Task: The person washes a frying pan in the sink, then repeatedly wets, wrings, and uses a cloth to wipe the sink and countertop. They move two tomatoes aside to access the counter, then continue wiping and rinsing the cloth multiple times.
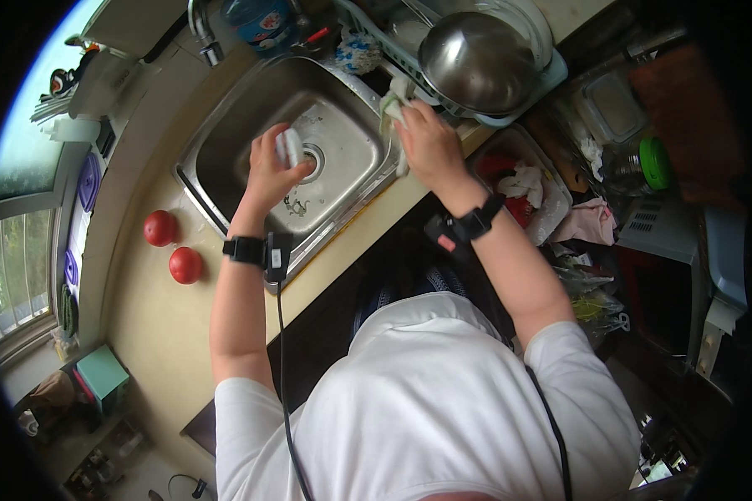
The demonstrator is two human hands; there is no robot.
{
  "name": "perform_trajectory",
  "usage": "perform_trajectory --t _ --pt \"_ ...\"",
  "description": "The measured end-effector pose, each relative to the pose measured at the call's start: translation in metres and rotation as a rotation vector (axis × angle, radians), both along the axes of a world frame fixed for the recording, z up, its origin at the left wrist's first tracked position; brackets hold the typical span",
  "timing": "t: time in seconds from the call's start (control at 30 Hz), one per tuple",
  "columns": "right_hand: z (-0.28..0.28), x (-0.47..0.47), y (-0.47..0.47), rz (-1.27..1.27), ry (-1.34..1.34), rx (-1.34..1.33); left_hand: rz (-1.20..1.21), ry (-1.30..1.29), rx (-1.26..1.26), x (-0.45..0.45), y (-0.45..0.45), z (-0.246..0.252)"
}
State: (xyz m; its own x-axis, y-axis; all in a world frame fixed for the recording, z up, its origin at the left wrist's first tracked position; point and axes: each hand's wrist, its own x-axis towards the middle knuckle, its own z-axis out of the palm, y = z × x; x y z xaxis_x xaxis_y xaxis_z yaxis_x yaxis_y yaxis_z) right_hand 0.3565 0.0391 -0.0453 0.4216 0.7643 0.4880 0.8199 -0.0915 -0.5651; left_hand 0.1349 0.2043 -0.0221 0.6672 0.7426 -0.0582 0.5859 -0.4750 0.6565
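Note:
Over the stainless steel sink (338,200), my left hand (272,164) grips a small whitish object (289,148), blurred, close to the drain (312,161). My right hand (427,141) pinches a pale cloth (396,100) at the sink's right rim, beside the dish rack. The cloth hangs down along the rim. Two red tomatoes (160,228) (185,265) lie on the counter left of the sink. Small dark scraps lie on the sink's floor. Both wrists wear black straps with small devices.
A steel bowl (479,62) rests upside down in the dish rack (388,47). The faucet (207,37) and a large blue plastic bottle (260,22) stand behind the sink. A bin (558,200) holding red and white items is at right, near a green-lidded jar (653,164).

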Motion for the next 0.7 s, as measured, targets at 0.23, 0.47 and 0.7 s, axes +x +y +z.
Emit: perform_trajectory --t 0.23,0.47,0.7 --pt "-0.05 0.018 0.046 -0.106 -0.564 -1.234 0.013 -0.012 -0.142 -0.084 -0.029 -0.003" --pt "-0.067 0.024 0.051 -0.228 -0.348 -1.182 -0.013 0.027 -0.31 -0.119 -0.048 -0.004" --pt "-0.067 -0.066 0.031 -0.023 -0.505 -1.005 -0.001 0.004 -0.373 -0.122 -0.044 0.003"
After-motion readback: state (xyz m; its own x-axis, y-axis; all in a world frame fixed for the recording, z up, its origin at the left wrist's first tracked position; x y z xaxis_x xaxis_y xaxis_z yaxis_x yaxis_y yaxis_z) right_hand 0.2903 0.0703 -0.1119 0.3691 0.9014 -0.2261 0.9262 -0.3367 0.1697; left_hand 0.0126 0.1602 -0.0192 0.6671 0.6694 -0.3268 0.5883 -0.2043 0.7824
